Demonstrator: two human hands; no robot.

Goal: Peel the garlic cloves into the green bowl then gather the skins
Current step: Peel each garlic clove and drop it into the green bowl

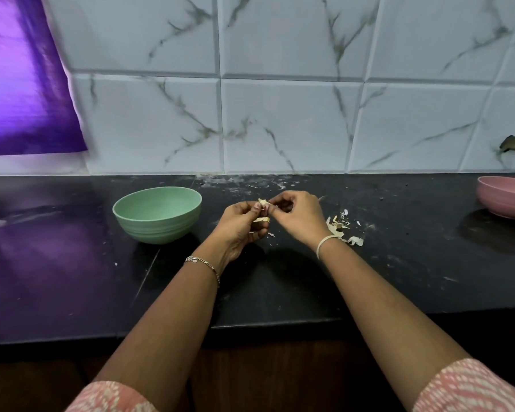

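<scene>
Early days, I'd say. The left hand (241, 224) and right hand (298, 215) both have a pinching grip on one garlic clove (262, 203), just right of the green bowl (158, 227), which looks empty from here. A few skins (336, 227) lie loose on the tabletop (399, 263), not gathered yet.

A dark, polished stone countertop (399, 278) runs along the tiled wall. Read from its middle as a clock face, a green bowl (158, 226) stands upright at ten o'clock. A loose scatter of pale garlic skins (336, 227) lies between two and three o'clock, with small white flecks strewn around it. Far out in the same direction, a pink bowl (503, 200) sits upright, cut off by the frame's edge. At twelve o'clock, whitish smears (244, 183) mark the back edge by the wall. A seam (146, 278) crosses the slab at eight o'clock, and a purple sheen (42, 248) lies at nine.
</scene>
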